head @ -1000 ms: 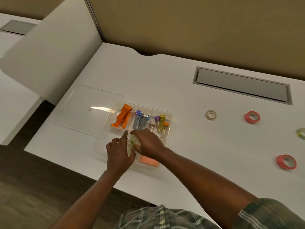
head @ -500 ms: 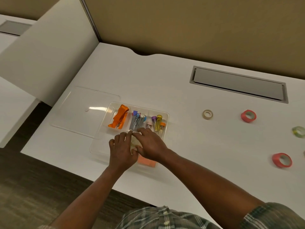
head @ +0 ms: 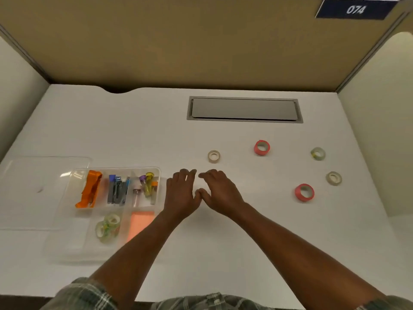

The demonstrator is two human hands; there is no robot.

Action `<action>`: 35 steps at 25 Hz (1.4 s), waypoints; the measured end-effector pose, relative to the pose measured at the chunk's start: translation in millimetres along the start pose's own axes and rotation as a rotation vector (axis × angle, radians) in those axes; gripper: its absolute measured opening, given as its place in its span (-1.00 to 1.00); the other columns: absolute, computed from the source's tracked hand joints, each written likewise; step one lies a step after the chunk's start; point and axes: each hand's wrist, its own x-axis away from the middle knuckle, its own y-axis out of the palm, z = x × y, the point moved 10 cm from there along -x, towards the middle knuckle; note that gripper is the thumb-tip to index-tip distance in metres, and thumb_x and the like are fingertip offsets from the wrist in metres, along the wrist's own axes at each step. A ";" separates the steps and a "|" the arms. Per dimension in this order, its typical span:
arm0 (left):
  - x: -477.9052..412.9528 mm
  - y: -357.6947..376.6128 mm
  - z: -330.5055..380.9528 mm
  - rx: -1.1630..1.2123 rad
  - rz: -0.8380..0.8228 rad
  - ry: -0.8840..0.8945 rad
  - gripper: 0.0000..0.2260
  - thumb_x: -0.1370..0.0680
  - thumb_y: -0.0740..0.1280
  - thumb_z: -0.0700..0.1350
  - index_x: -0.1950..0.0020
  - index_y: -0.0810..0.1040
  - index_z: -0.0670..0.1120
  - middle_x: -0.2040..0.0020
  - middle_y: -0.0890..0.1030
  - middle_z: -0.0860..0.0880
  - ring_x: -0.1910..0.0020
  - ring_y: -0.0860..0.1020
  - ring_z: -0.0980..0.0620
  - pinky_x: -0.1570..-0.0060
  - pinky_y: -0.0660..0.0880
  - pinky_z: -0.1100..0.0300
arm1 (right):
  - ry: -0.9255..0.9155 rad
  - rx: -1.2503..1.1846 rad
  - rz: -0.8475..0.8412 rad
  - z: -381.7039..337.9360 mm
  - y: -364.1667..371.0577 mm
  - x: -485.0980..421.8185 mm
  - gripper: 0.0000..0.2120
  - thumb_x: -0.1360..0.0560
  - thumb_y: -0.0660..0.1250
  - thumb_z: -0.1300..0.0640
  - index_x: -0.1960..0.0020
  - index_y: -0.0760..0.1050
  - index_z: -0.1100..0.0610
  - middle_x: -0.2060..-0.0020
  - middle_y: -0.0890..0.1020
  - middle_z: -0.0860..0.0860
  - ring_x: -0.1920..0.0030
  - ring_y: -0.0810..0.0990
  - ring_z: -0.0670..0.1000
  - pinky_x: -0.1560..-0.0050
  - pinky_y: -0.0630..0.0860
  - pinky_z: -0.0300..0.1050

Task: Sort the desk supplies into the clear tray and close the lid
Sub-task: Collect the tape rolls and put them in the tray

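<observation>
Fingers (head: 190, 175) of both empty hands spread wide, hovering over the counter (head: 156, 135), likely reaching for the beige tape roll (head: 213, 156) at one o'clock.

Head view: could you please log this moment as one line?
hands: left hand, right hand empty, over white desk | clear plastic tray: lid off | loose tape rolls: five

Two pink tape rolls (head: 261, 147), orange stapler (head: 89, 189)
</observation>
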 end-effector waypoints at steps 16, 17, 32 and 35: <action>-116.7 86.6 79.4 -0.089 -0.171 -0.132 -0.55 -0.53 0.30 -0.18 -0.41 0.35 -0.17 -0.24 0.39 -0.27 -0.13 0.41 -0.29 0.06 0.47 -0.09 | 0.472 0.132 0.218 260.5 -121.9 86.5 -0.56 -0.53 0.33 0.05 -0.38 0.46 0.14 -0.32 0.48 0.12 -0.29 0.46 0.18 -0.20 0.48 0.08; -116.4 88.7 88.3 -0.077 -0.169 -0.117 -0.59 -0.51 0.31 -0.19 -0.36 0.39 -0.19 -0.19 0.41 -0.27 -0.10 0.42 -0.29 0.11 0.47 -0.09 | 0.509 0.145 0.227 274.2 -126.7 89.8 -0.55 -0.53 0.33 0.05 -0.39 0.45 0.14 -0.35 0.46 0.13 -0.32 0.44 0.19 -0.24 0.44 0.08; -66.7 114.0 197.4 0.165 -0.239 0.058 -0.51 -0.45 0.38 -0.06 -0.36 0.40 -0.08 -0.14 0.47 -0.12 -0.12 0.47 -0.14 0.09 0.50 0.02 | 0.803 0.138 0.184 373.9 -129.4 133.5 -0.63 -0.56 0.29 0.20 -0.35 0.41 0.16 -0.26 0.44 0.18 -0.24 0.42 0.24 -0.10 0.49 0.07; -60.3 107.2 190.5 0.342 -0.215 -0.045 -0.57 -0.46 0.38 -0.04 -0.31 0.44 -0.03 -0.10 0.48 -0.06 -0.06 0.51 -0.08 0.12 0.42 0.13 | 0.811 -0.048 0.289 357.3 -132.3 127.9 -0.62 -0.54 0.33 0.15 -0.34 0.43 0.14 -0.21 0.50 0.18 -0.22 0.47 0.24 -0.12 0.47 0.06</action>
